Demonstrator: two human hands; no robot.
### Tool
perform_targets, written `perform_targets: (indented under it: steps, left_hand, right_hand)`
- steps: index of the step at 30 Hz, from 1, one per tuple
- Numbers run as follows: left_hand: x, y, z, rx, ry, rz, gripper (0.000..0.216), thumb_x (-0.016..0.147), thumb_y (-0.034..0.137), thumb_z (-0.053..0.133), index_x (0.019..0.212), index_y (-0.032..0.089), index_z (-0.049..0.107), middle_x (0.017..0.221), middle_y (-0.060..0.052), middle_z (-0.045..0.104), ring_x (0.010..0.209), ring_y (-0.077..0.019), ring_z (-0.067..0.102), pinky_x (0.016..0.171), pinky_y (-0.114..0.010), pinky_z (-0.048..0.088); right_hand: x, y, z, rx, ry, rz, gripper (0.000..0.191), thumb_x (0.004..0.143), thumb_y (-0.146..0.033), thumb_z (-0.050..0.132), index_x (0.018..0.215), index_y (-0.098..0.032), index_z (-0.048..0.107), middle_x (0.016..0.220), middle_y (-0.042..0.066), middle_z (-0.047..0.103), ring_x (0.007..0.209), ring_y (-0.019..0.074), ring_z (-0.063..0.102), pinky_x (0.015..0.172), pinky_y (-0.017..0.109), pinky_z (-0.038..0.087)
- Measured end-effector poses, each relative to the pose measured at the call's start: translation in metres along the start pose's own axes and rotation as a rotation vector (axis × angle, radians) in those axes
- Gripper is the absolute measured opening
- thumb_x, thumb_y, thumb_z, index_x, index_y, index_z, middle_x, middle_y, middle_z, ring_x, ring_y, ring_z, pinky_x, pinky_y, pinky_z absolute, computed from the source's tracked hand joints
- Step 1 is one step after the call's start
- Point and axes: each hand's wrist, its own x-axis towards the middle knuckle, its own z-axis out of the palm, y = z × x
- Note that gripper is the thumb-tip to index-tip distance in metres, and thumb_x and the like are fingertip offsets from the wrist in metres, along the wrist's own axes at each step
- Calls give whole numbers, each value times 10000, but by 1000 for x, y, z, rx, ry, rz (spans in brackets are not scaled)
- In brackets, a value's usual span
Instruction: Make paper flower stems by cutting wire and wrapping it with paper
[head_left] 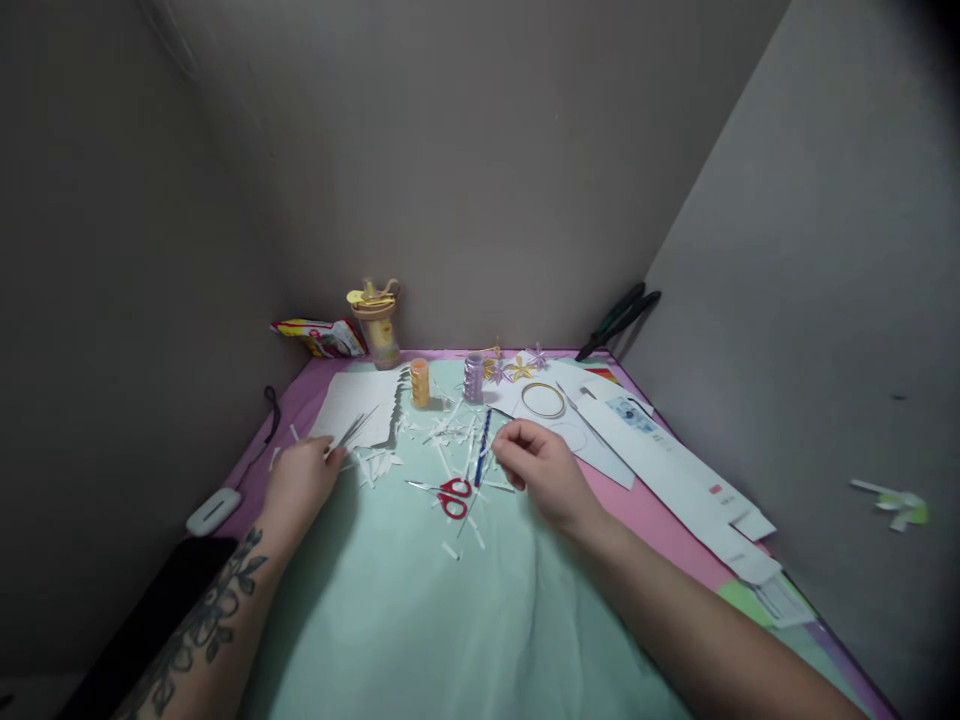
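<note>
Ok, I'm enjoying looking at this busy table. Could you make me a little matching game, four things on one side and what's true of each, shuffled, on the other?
Things
1. Left hand
2. Scissors
3. Dark long-handled tool
4. Hoop

Places, colours and states
A. Red handles
B. Lying on white paper
C. Leaning against the wall
D. Holding thin pieces in its fingers

Right pairs: 1-D, 2-A, 3-C, 4-B

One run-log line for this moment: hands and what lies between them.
left hand: holding thin grey strands | right hand: pinched, contents unclear | between hands: red-handled scissors, paper scraps
</note>
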Motion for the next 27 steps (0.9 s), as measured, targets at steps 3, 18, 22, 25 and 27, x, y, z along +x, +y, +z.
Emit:
perform_targets:
  steps: [3, 18, 22, 25, 27]
  left_hand:
    - [-30, 56, -16, -476, -159, 150, 320, 842, 389, 441, 916, 180, 671, 934, -88, 707, 808, -200, 631, 693, -276, 458]
    - [-18, -3, 30, 85, -189, 94, 499, 679, -8, 340, 1081, 86, 620, 1117, -147, 635, 1014, -248, 576, 893, -322, 420]
    - [3, -4, 33, 32, -161, 148, 538, 658, -9, 341, 1102, 82, 631, 1151, -128, 637, 1069, -238, 564, 933, -302, 406]
    - [20, -5, 32, 0, -171, 152, 442, 723, 39, 341, 1007, 86, 675, 1067, -128, 675, 998, -233, 602, 888, -293, 434]
    - [29, -9, 30, -5, -185, 167, 398, 770, 85, 344, 965, 98, 690, 1028, -123, 688, 955, -233, 618, 856, -291, 445]
  right_hand:
    - [-8, 19, 7, 7, -96, 37, 150, 712, -292, 634, 666, -161, 576, 553, -43, 464, 489, 77, 378, 474, 224, 283]
    - [-13, 53, 5, 230, -73, 152, 101, 731, -230, 587, 664, -176, 534, 551, -52, 412, 504, 82, 329, 492, 227, 231]
    - [-13, 55, 6, 218, -78, 188, 106, 731, -235, 587, 661, -178, 532, 535, -57, 404, 495, 78, 323, 485, 227, 222]
    - [-13, 55, 3, 219, -58, 210, 105, 731, -230, 578, 660, -176, 524, 534, -58, 406, 491, 76, 323, 478, 226, 215]
    - [-12, 55, 2, 221, -51, 220, 104, 728, -230, 578, 660, -175, 521, 536, -56, 415, 491, 75, 329, 476, 225, 215]
